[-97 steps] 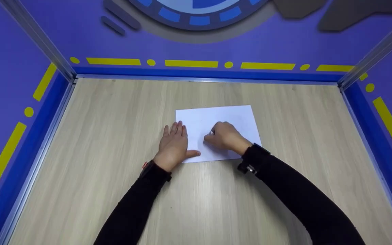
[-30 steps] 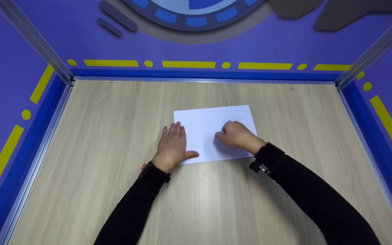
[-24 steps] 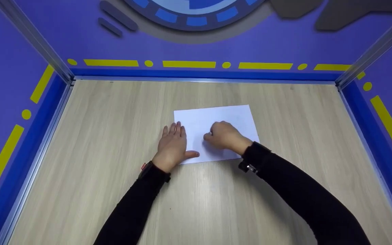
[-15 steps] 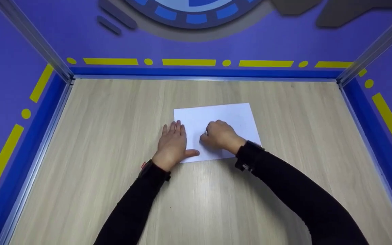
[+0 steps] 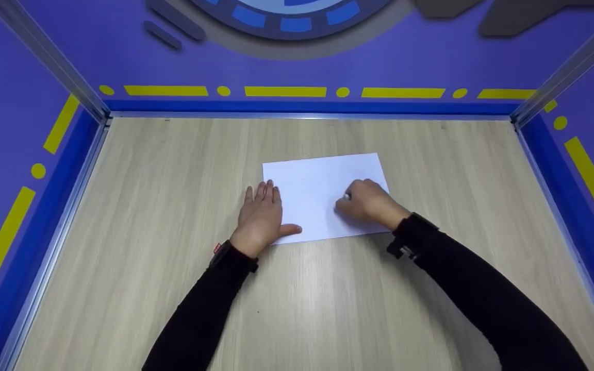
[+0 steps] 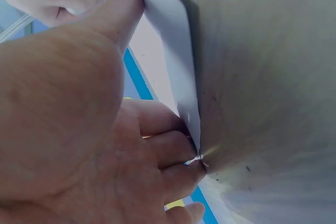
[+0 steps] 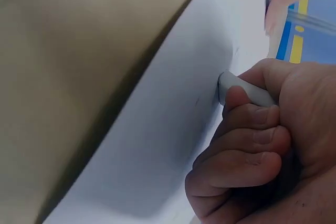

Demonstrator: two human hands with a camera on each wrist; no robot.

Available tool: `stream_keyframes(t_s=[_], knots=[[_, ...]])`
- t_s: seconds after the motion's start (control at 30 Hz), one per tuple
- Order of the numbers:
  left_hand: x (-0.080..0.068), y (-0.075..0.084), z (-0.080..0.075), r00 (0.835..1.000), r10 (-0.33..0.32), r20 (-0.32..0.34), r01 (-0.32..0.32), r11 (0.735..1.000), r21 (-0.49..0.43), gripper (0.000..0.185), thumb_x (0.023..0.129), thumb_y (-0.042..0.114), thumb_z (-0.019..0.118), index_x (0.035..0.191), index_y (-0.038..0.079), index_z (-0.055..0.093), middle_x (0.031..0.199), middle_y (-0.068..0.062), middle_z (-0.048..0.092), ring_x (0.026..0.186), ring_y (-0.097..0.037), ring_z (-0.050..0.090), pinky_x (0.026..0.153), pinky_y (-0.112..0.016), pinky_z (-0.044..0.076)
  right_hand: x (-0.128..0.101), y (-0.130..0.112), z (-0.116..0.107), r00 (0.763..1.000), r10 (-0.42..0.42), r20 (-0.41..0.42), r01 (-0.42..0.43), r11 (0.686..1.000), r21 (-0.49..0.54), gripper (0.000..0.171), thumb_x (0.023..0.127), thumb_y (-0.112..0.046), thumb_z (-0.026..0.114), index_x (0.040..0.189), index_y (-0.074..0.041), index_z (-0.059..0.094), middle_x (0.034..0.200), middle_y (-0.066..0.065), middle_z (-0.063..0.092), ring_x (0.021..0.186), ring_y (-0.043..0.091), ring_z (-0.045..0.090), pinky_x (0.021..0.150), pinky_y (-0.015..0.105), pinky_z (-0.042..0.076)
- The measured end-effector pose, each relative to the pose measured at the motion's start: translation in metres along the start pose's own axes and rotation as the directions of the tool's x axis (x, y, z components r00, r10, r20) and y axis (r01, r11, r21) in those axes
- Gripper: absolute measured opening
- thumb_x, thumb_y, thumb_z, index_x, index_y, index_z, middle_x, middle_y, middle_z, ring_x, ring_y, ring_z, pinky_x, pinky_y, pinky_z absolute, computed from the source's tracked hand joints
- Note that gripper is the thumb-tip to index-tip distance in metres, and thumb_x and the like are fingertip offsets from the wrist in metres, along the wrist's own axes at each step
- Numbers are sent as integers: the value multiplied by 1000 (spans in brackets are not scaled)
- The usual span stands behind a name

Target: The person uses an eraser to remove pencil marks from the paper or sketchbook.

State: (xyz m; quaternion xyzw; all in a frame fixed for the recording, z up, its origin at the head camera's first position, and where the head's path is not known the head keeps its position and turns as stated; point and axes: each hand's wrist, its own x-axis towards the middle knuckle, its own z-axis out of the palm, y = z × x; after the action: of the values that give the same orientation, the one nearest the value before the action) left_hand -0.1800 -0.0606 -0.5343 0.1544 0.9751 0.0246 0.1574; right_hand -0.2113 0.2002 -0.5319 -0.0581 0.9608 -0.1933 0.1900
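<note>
Left hand (image 5: 262, 216) lies flat, fingers straight, pinning the paper's (image 5: 323, 180) left edge to the desk (image 5: 147, 206). Right hand (image 5: 366, 202) is curled tight round a small white eraser (image 7: 236, 85), pressed on the sheet.

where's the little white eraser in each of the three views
Head view: the eraser is a small white tip in the right hand, over the right half of the paper.
Left wrist view: too little shows to tell; only the paper's edge, the left hand and the other hand at top left appear.
Right wrist view: right of centre, its end pressed on the paper, the fingers curled round it.
Shared landmark: the white paper.
</note>
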Motion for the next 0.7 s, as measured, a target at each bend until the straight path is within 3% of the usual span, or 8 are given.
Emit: stream_keyframes(t_s=[0.13, 0.37, 0.57, 0.7], knots=[[0, 0, 0, 1000, 6, -4, -6, 1000, 3, 120, 78, 80, 57, 155, -5, 22, 165, -25, 16, 155, -37, 15, 125, -56, 10, -8, 29, -9, 999, 36, -10, -35, 999, 20, 38, 83, -32, 58, 52, -17, 43, 54, -5, 35, 52, 17, 37, 48, 31, 32], [0, -1, 0, 1000, 6, -20, -6, 1000, 0, 119, 78, 79, 58, 155, -5, 23, 164, -25, 17, 155, -37, 16, 125, -56, 11, -19, 67, -21, 994, 104, -36, -103, 994, 34, 38, 82, -33, 59, 52, -17, 42, 57, 0, 46, 55, 19, 46, 48, 29, 35], [1, 0, 4, 1000, 12, -25, -13, 1000, -5, 120, 78, 80, 57, 155, -5, 23, 164, -25, 17, 155, -37, 16, 125, -56, 10, -24, 75, -24, 988, 156, -11, -155, 987, 51, 38, 83, -34, 58, 52, -16, 44, 55, 1, 53, 51, 19, 51, 46, 29, 37], [2, -1, 3, 1000, 9, -11, -9, 1000, -5, 120, 78, 80, 58, 155, -5, 21, 164, -25, 17, 155, -37, 15, 126, -55, 10, -23, 74, -26, 990, 140, 17, -140, 989, 36, 39, 85, -36, 56, 54, -17, 43, 55, 0, 51, 51, 18, 50, 47, 29, 37]])
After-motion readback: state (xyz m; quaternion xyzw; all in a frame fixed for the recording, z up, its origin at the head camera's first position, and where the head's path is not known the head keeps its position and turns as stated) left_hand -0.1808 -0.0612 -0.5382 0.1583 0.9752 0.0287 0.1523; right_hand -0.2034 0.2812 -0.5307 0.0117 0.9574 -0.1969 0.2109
